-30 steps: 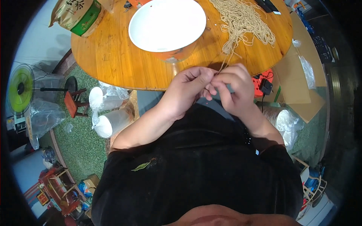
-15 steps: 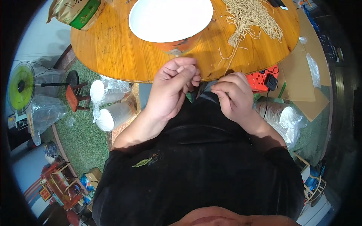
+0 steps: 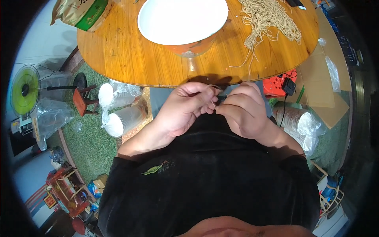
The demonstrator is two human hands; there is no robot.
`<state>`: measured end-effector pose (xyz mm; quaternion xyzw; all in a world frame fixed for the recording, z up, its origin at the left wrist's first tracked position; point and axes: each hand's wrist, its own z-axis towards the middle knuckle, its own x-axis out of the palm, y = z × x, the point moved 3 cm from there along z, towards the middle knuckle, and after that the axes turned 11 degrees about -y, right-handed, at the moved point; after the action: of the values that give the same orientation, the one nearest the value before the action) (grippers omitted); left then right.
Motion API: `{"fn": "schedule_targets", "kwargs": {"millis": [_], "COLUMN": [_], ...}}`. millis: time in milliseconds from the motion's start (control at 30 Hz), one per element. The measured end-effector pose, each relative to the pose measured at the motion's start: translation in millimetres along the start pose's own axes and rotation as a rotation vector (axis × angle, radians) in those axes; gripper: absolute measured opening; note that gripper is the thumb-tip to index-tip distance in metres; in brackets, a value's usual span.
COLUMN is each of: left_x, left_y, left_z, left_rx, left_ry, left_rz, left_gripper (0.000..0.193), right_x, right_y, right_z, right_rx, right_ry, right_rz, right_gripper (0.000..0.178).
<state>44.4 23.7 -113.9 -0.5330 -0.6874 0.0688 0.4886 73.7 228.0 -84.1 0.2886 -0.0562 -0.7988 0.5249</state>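
My left hand [image 3: 185, 106] and my right hand [image 3: 245, 112] are close together just off the table's near edge, in front of my black shirt. A short length of thin beige cord [image 3: 213, 104] shows between them. The fingertips of both hands are pinched on it, and part of it curves over the left fingers. How the cord runs behind the fingers is hidden. On the table to the right lies a loose tangled pile of the same beige cord [image 3: 272, 21], with a few strands trailing toward my right hand.
A white oval basin [image 3: 182, 19] stands on the wooden table [image 3: 126, 59]. At the far left is a bag with a green band [image 3: 89, 17]. Below the table are a red crate [image 3: 274, 83], bagged stacks of white containers [image 3: 115, 125], a small stool [image 3: 81, 103] and a green fan [image 3: 25, 90].
Both hands have come closer together and lower, the right moving inward with the cord. The strand that ran taut from the pile to my right hand no longer shows; loose ends lie on the table.
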Motion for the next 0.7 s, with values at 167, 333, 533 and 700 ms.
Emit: {"fn": "schedule_targets", "kwargs": {"millis": [167,333,533,700], "left_x": [-12,-19,-31,-31], "left_y": [-15,-36,-46,-47], "left_z": [-15,-28,-29,-32], "left_rx": [0.359,0.681,0.771,0.797], "left_ry": [-0.116,-0.219,-0.238,-0.247], "left_rz": [-0.032,0.050,0.183,0.226], "left_gripper": [0.025,0.027,0.027,0.029], "right_x": [-5,-11,-7,-8], "right_y": [-6,-21,-33,-44], "right_z": [-1,0,6,6], "right_rx": [0.027,0.111,0.176,0.303], "right_ry": [0.014,0.094,0.079,0.098], "right_rz": [-0.005,-0.035,-0.067,-0.020], "right_gripper": [0.029,0.021,0.015,0.014]}}
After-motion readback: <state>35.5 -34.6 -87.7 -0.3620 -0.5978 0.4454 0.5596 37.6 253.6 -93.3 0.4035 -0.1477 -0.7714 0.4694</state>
